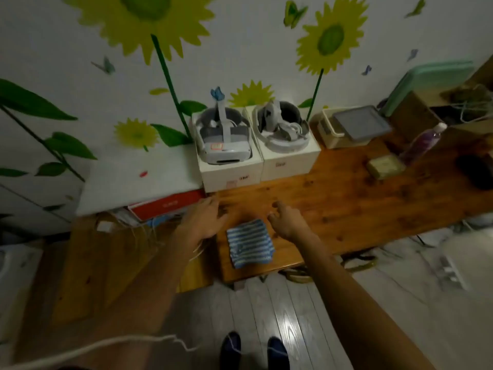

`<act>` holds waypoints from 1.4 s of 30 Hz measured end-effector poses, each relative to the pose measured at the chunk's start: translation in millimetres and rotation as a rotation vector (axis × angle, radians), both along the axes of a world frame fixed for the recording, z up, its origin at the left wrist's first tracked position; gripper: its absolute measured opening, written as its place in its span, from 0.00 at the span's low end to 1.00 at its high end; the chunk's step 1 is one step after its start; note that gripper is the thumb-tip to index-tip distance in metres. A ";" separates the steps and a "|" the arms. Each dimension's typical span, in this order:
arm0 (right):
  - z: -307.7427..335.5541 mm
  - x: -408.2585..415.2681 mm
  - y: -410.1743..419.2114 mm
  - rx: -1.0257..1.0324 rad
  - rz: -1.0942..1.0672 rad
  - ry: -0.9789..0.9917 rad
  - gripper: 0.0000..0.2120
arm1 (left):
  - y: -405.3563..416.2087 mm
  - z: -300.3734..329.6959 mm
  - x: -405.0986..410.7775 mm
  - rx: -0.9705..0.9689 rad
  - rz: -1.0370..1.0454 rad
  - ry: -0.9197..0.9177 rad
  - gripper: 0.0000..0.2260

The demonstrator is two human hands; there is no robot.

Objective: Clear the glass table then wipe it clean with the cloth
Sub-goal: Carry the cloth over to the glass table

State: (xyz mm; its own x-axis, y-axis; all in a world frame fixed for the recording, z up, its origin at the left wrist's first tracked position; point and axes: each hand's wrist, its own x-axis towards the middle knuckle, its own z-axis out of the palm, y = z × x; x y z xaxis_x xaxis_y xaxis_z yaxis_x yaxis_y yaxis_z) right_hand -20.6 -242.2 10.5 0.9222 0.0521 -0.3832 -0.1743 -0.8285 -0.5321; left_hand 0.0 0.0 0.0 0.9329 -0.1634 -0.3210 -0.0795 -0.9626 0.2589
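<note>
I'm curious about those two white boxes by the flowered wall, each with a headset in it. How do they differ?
The left white cardboard box holds its grey-and-white headset with the visor facing the viewer and a red-marked sticker on it; the right white cardboard box holds its grey-and-white headset with cables bundled inside. The left box sits nearer the table edge; the right sits further back. Both are open, touching, on the wooden table.

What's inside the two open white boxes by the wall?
Each open white box, left and right, holds a grey-and-white headset, the right with cables. Anything beneath the headsets is hidden.
</note>
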 end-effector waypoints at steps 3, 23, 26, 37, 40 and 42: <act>-25.2 -5.1 11.9 -0.028 -0.046 0.100 0.25 | -2.1 -30.6 7.5 0.054 -0.102 0.037 0.28; -145.2 -4.5 26.4 0.068 -0.287 0.314 0.16 | -56.7 -132.4 20.7 0.087 -0.146 0.223 0.19; -141.3 -9.6 17.7 0.098 -0.237 0.293 0.13 | -69.1 -120.3 17.4 0.052 -0.161 0.222 0.10; -52.3 -95.9 -93.4 0.370 -0.440 -0.036 0.12 | -171.8 -9.2 -29.8 -0.359 -0.093 0.234 0.08; -17.4 -136.6 -139.3 0.369 -0.557 -0.115 0.11 | -220.7 27.6 -53.0 -0.418 -0.178 0.180 0.08; 10.4 -167.0 -171.6 0.370 -0.613 -0.187 0.12 | -255.2 55.1 -73.4 -0.457 -0.231 0.146 0.07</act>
